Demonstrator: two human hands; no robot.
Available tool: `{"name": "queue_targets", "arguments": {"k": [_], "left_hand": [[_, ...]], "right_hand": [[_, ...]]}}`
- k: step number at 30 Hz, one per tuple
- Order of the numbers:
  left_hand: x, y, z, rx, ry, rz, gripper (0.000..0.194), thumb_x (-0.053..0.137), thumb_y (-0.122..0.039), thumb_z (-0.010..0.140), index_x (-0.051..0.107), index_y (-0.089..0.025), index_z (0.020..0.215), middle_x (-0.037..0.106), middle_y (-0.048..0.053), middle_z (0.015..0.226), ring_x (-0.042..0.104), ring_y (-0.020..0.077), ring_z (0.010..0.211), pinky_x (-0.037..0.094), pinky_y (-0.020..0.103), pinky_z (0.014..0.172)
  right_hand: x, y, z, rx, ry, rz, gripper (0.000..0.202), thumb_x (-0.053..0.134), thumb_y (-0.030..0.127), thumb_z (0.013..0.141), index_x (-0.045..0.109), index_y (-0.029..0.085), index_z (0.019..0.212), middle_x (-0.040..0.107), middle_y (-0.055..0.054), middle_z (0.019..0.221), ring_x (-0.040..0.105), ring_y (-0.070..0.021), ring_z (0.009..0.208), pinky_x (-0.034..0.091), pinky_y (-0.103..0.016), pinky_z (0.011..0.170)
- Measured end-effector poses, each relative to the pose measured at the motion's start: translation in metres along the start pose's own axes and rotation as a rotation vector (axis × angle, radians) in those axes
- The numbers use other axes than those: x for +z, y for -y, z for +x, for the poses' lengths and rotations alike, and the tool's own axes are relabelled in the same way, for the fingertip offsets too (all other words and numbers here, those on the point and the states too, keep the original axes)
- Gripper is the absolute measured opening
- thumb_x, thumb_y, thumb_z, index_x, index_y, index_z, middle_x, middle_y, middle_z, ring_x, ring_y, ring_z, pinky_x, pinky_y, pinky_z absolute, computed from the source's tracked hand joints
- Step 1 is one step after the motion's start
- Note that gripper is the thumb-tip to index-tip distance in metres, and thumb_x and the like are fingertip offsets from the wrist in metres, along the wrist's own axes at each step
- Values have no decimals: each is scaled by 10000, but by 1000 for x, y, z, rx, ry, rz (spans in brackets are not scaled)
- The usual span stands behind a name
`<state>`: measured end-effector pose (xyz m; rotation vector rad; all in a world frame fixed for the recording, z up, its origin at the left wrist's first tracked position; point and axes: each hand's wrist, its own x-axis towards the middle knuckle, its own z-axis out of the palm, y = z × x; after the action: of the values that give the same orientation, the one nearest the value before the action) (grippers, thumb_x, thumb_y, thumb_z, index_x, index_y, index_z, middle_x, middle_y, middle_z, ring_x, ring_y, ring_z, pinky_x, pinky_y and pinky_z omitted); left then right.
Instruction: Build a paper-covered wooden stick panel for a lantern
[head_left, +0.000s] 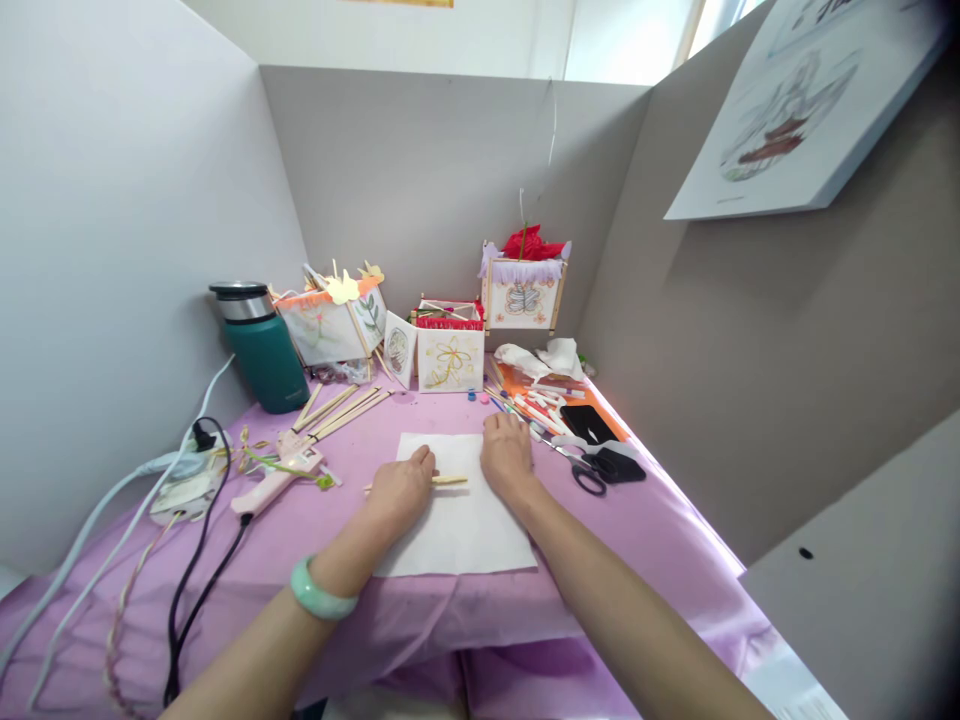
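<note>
A white sheet of paper [465,545] lies on the purple cloth before me. Across its upper half runs a thin wooden stick [454,480], with a pale strip along its lower side. My left hand [401,495] is closed over the stick, which sticks out on both sides of the hand; the fingertips are partly hidden. Toward the sheet's upper right edge, my right hand [507,455] rests palm down on the paper, fingers stretched forward and slightly bent, with nothing seen in them.
Left are a pink glue gun [274,485], a power strip [187,490] with cables, wooden sticks [345,410] and a green bottle [262,350]. Decorated paper lanterns [450,360] stand at the back. Scissors [589,475], markers [540,410] and a black phone-like slab [589,424] lie right.
</note>
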<state>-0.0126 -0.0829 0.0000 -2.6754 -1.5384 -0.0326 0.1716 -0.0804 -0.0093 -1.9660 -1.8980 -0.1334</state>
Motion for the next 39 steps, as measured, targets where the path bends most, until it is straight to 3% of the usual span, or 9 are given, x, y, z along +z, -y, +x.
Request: {"name": "queue_targets", "arguments": {"k": [5,8,12,16,19,24,30,33,39], "left_hand": [[2,10,2,-92,-25,10,266,337,-198,923,546,-193,1087,553,127,1295,670,226,928,484,330,718],[4,14,3,-126,-36,12,262,333,-232,930,541,-191,1084,575,127,1261,671,232,932,487,340,737],[4,15,1,-133,-37,8,267,341,-235,917,539,-192,1090,564,126,1285,669,241,944,494,357,737],[2,14,0,-145,-31,1,271,354,-213,898,538,-187,1096,585,124,1253,673,249,916,498,363,724],[2,13,0,-156,-28,-9,275,348,-215,905,541,-190,1100,592,129,1235,673,243,917,498,362,746],[0,17,-1,-144,-6,-22,294,341,-210,920,540,-205,1136,547,135,1317,666,234,955,497,356,773],[-16,19,-19,-138,0,-19,285,349,-195,920,580,-208,1086,581,112,1279,661,260,959,493,376,776],[-18,10,-42,-163,-30,-22,317,340,-215,928,560,-225,1156,537,93,1355,651,268,991,494,376,764],[3,-2,-79,-156,-21,-40,331,323,-312,956,559,-261,1184,528,46,1388,663,230,955,489,335,704]], "right_hand": [[5,21,-17,-254,101,86,425,297,200,960,480,163,1342,512,-93,1387,418,-186,1265,284,-318,1055],[13,21,-24,-322,202,103,512,359,404,961,435,141,1394,419,-95,1479,328,-196,1370,219,-339,1117],[13,-6,-24,-216,251,83,723,279,555,952,317,35,1454,262,-193,1538,190,-272,1438,121,-450,1148],[1,-28,-25,-95,262,49,722,280,515,957,296,-12,1451,233,-238,1533,171,-306,1440,99,-485,1144],[-6,-14,-37,-76,240,38,714,254,473,970,237,-43,1463,178,-252,1545,107,-310,1452,56,-480,1151],[-10,6,-68,-232,317,76,722,278,577,943,259,114,1497,186,-92,1576,112,-188,1460,79,-341,1174],[-32,-42,-85,-55,335,29,714,315,492,945,286,6,1467,213,-211,1545,165,-300,1444,115,-473,1157],[-35,-23,-89,-45,287,31,693,303,468,953,266,15,1476,198,-197,1553,152,-283,1449,109,-460,1165],[-22,20,-111,-349,300,115,713,285,550,952,296,69,1478,219,-149,1557,154,-240,1452,105,-424,1179]]}}
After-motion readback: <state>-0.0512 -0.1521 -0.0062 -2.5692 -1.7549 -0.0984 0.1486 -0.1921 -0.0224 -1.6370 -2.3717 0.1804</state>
